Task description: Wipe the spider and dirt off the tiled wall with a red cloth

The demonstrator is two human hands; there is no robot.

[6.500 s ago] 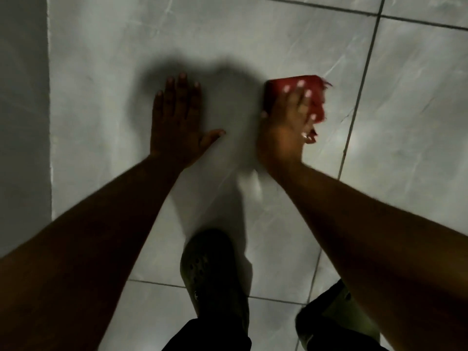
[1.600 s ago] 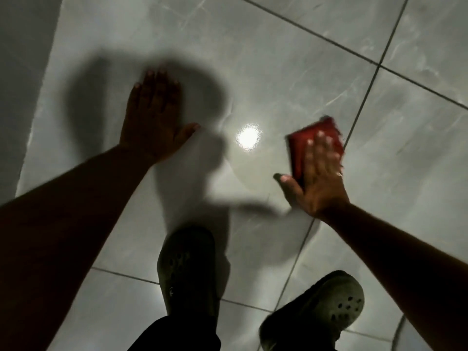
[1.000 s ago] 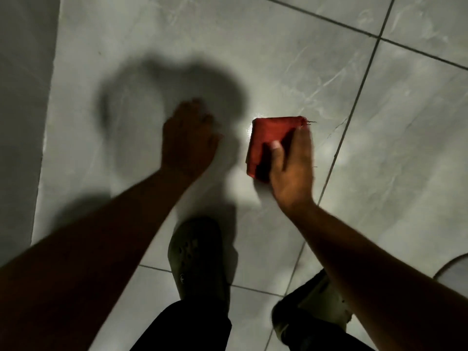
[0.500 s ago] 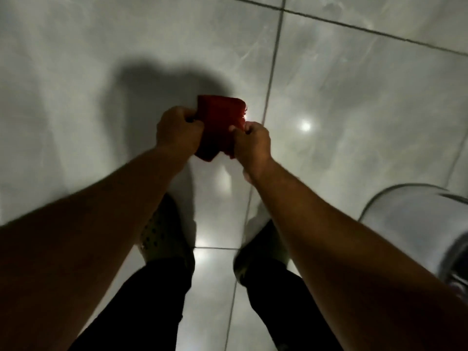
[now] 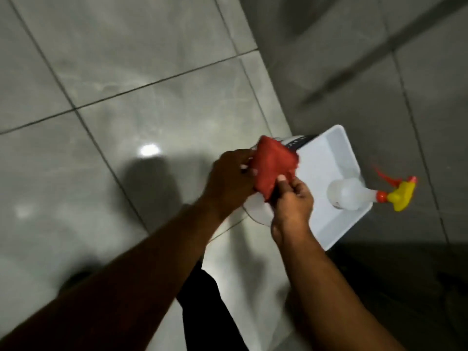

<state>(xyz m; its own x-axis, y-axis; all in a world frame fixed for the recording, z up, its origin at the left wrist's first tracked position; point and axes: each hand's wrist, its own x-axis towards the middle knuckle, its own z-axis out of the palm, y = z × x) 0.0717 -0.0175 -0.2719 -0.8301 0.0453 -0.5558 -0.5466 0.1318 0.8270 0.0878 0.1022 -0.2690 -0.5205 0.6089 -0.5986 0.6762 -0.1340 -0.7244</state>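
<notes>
— Looks like a tiled room in a home, likely a bathroom or wash area.
— Shown by what?
— Large glossy grey tiles (image 5: 162,115) with thin dark grout lines, marbled veining, a lamp's glare reflected off the glaze. Meeting a darker tiled surface (image 5: 379,72) along an edge at upper right.
— Anything besides tile?
— White plastic tub (image 5: 331,158) set by that edge. Clear spray bottle (image 5: 347,192) with a yellow and red trigger head lying across the tub's rim. Rounded white object just beside the tub, too hidden to name.
— So domestic cleaning gear?
— Seems so. Dim, single light source.
</notes>
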